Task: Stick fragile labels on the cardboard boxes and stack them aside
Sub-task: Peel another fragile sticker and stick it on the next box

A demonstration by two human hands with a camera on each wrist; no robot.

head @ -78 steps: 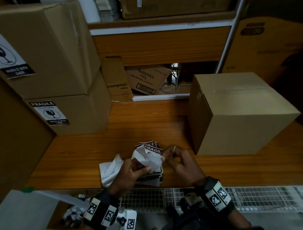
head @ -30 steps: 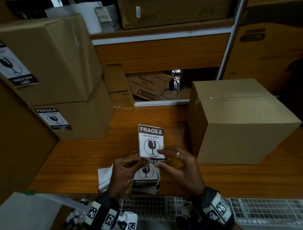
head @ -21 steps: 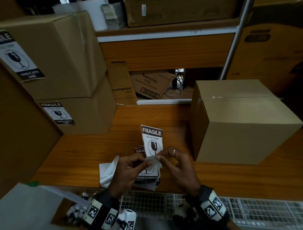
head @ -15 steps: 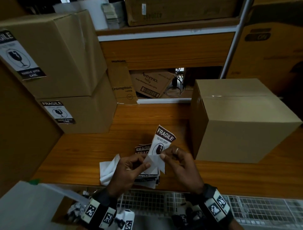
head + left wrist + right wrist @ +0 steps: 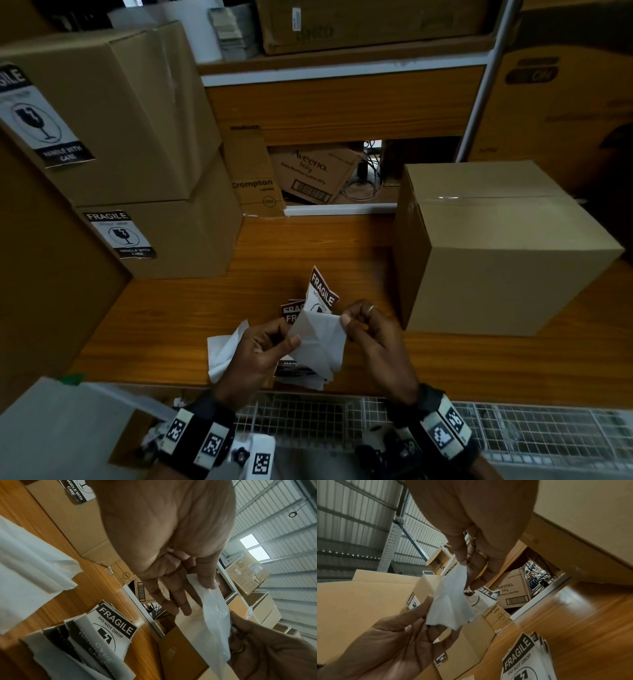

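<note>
Just above the desk I hold a FRAGILE label (image 5: 322,291), tilted to the right. Its white backing paper (image 5: 320,337) is partly peeled away and hangs toward me. My left hand (image 5: 287,337) pinches the backing paper (image 5: 214,615). My right hand (image 5: 349,317) pinches the label (image 5: 482,595) at the top of the peel. A stack of more labels (image 5: 294,310) lies on the desk under my hands. To the right stands a plain taped cardboard box (image 5: 496,246) with no label in sight. At the left, two labelled boxes are stacked, the upper one (image 5: 130,102) on the lower one (image 5: 185,240).
A loose white sheet (image 5: 224,353) lies on the wooden desk (image 5: 171,315) left of my hands. Flattened cartons (image 5: 308,174) lean in the gap at the back, below a shelf. A wire grid (image 5: 308,418) runs along the near edge.
The label stood upright a second ago; it now tilts right and sits lower. The white backing has come further off it, pulled toward me by my left hand.
</note>
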